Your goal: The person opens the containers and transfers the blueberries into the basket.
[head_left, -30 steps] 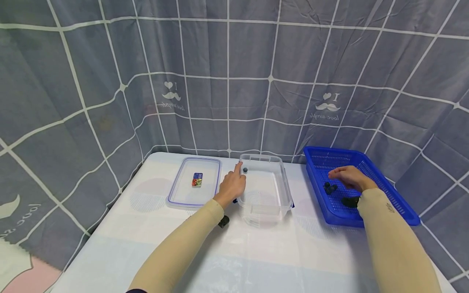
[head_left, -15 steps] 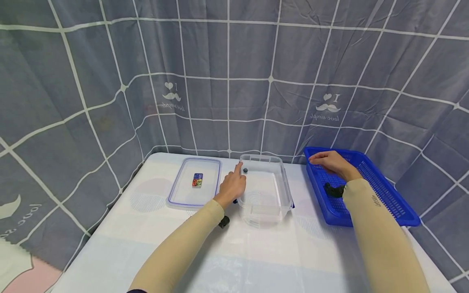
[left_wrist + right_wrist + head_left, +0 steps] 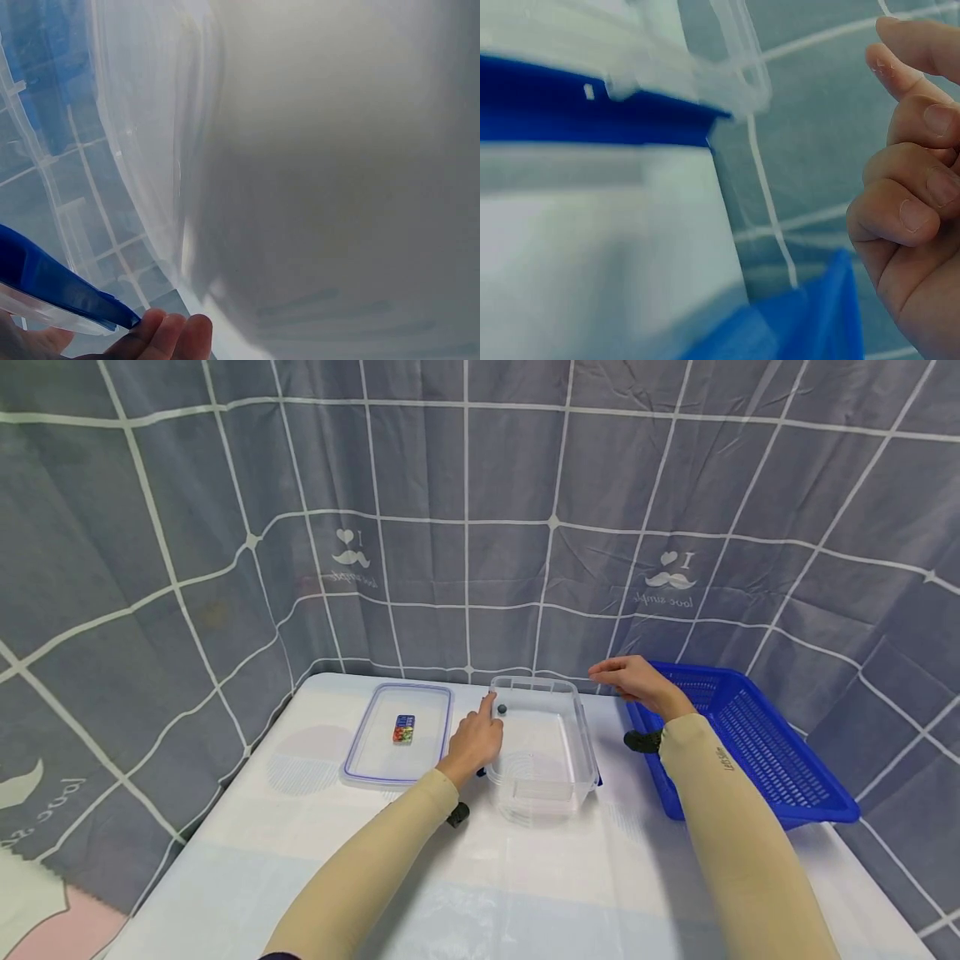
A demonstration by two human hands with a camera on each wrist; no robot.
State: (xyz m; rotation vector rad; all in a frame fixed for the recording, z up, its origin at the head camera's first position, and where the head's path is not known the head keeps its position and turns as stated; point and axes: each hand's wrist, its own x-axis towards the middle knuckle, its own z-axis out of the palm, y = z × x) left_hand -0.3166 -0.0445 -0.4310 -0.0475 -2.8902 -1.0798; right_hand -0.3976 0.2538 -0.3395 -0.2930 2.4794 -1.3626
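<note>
A clear plastic container [image 3: 551, 789] with blue side latches sits mid-table, a small dark round ball [image 3: 502, 708] inside near its far left corner. At its left side my left hand [image 3: 476, 739] holds the wall, index finger along the rim. The left wrist view shows fingertips [image 3: 196, 337] beside a blue latch [image 3: 71, 292]. In the air between the container and the blue basket [image 3: 802, 789] is my right hand [image 3: 636, 683]. Its lower fingers [image 3: 900, 217] are curled, with thumb and forefinger tips close together. Whether anything lies between those tips is hidden.
Left of the container lies its clear lid [image 3: 363, 760] with a blue seal, carrying a small blue packet [image 3: 403, 729] with fruit pictures. A grey grid curtain [image 3: 510, 560] hangs behind the table [image 3: 540, 893]. My right sleeve [image 3: 738, 810] hides part of the basket.
My right hand has moved left from inside the basket, over its near-left rim, towards the container. The left hand and the container have not moved.
</note>
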